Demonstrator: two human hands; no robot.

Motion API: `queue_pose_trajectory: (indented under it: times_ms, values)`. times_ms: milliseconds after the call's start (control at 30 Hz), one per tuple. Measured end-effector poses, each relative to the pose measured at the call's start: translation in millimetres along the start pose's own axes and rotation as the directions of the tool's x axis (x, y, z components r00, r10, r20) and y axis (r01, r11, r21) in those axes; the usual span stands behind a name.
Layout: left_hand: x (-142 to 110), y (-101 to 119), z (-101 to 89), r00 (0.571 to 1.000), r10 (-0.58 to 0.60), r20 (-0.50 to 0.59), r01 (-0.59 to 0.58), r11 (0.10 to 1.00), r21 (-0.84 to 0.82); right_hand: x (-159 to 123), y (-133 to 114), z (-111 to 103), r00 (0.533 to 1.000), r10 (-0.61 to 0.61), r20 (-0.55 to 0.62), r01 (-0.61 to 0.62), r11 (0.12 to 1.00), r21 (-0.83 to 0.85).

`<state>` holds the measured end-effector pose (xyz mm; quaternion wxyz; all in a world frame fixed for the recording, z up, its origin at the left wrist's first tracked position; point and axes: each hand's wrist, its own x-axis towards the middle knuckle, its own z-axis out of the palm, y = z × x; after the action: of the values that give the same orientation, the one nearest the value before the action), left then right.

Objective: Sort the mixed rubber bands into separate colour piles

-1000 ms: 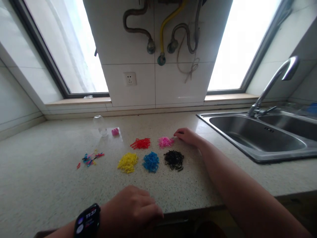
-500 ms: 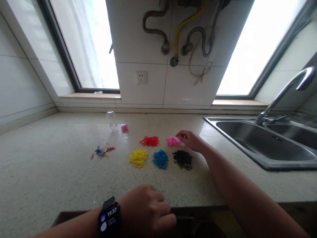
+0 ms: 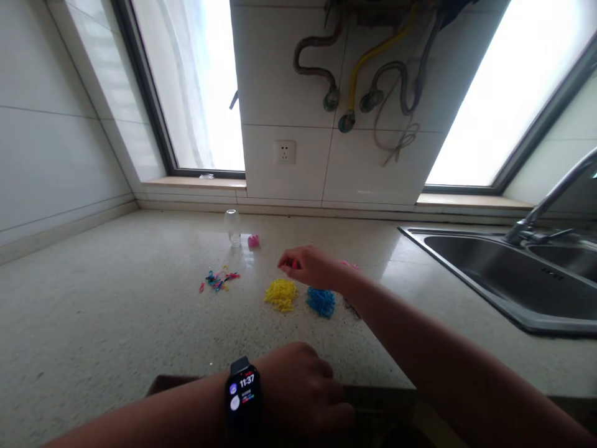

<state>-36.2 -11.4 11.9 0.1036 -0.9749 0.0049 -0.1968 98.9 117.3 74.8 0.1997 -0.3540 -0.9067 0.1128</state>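
My right hand is over the pile of red bands, thumb and fingers pinched together. The hand hides most of that pile, and I cannot make out what the fingertips hold. Nearer to me are piles of small yellow bands and blue bands. My forearm covers most of the pink bands and black bands. To the left lies a small mix of coloured bands. My left hand, below a wrist watch, is curled at the counter's front edge; its palm is hidden.
A small clear bottle stands at the back left, beside a pink cap. On the right a steel sink with a tap is set into the speckled counter. A tiled wall with pipes rises behind.
My right hand has moved left from the pink bands to the red ones. The view has turned slightly left. My left hand remains curled near the counter's edge.
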Motion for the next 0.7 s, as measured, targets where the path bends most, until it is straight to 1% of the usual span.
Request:
queue_pose_trajectory:
  times_ms: [100, 167, 233, 367, 467, 567, 700]
  values:
    - [0, 0, -0.2, 1.0, -0.003, 0.002, 0.003, 1.0, -0.001, 28, -21, 21, 0.994, -0.069, 0.089, 0.075, 0.995, -0.066]
    - [-1, -1, 0.4, 1.0, 0.0, -0.013, 0.0, 1.0, 0.0, 45, -30, 34, 0.986, -0.089, 0.144, 0.103, 0.99, -0.098]
    - [-1, -1, 1.9, 1.0, 0.004, -0.031, -0.004, 1.0, -0.002, 61, -36, 45, 0.979, -0.102, 0.174, 0.124, 0.985, -0.122]
    - [-4, -2, 5.5, 1.0, 0.001, -0.029, -0.002, 1.0, -0.026, 88, -41, 59, 0.968, -0.132, 0.213, 0.164, 0.976, -0.142]
    - [-6, -2, 7.7, 1.0, -0.003, -0.011, 0.002, 0.999, -0.047, 102, -43, 68, 0.959, -0.127, 0.255, 0.177, 0.967, -0.183]
    - [-7, -2, 10.0, 1.0, -0.005, -0.023, 0.003, 0.998, -0.058, 110, -46, 79, 0.951, -0.122, 0.286, 0.191, 0.954, -0.231]
    - [-7, -2, 12.0, 0.999, -0.011, -0.035, 0.009, 0.999, -0.053, 115, -48, 90, 0.955, -0.117, 0.271, 0.196, 0.939, -0.283]
